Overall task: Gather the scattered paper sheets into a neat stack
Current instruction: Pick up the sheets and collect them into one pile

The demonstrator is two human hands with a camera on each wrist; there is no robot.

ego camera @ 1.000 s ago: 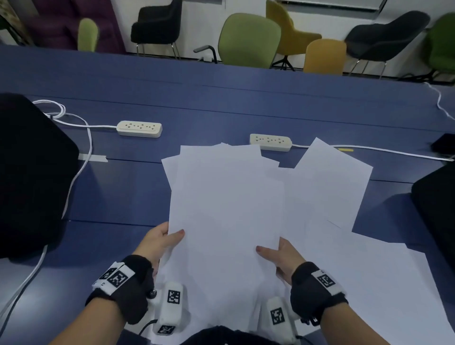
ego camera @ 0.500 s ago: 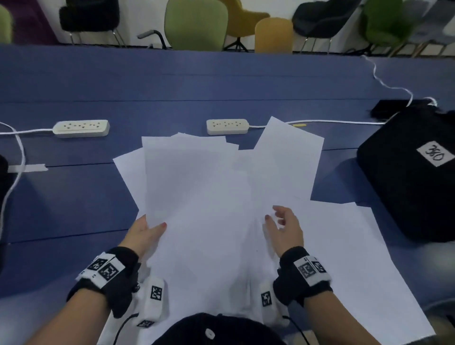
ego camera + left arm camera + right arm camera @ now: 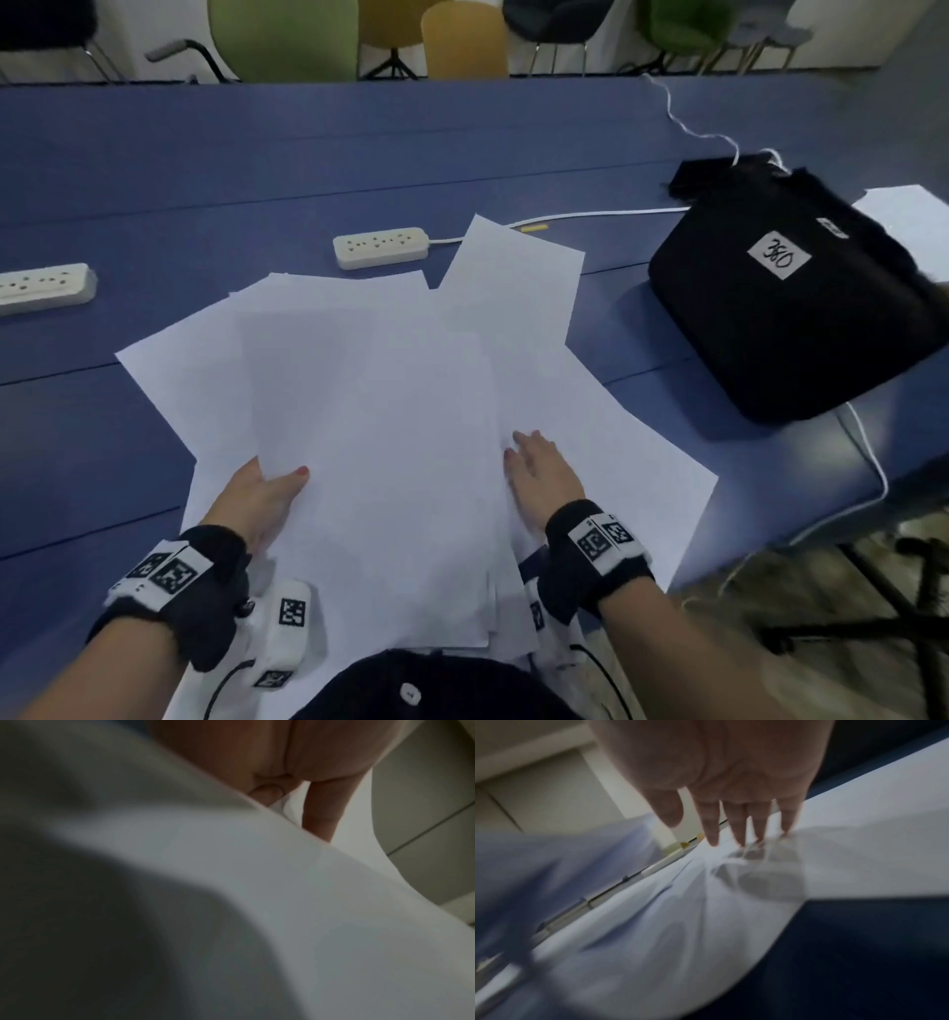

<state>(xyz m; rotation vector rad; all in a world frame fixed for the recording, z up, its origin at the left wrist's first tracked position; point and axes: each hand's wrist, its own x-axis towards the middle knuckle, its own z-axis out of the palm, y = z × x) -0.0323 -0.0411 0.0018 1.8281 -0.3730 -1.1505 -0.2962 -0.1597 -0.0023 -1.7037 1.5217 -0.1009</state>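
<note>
Several white paper sheets (image 3: 380, 437) overlap loosely on the blue table (image 3: 308, 169) in front of me. My left hand (image 3: 272, 488) grips the near left edge of the top bundle, thumb on top and fingers hidden beneath. In the left wrist view the paper (image 3: 282, 902) fills the frame under the left hand (image 3: 295, 791). My right hand (image 3: 536, 465) lies flat with straight fingers on a sheet to the right (image 3: 631, 462); the right wrist view shows its fingertips (image 3: 741, 837) touching paper (image 3: 680, 923). One tilted sheet (image 3: 513, 277) pokes out at the back.
A black bag (image 3: 791, 329) labelled 360 sits at the right, with another sheet (image 3: 909, 216) behind it. Two white power strips (image 3: 380, 247) (image 3: 43, 288) and a cable (image 3: 606, 213) lie beyond the papers. The table edge (image 3: 832, 493) runs close on the right. Chairs (image 3: 282, 41) stand behind.
My right hand let go of the bundle's near edge and moved right, flattening onto the sheets there. The left hand kept its grip. The head view swung right.
</note>
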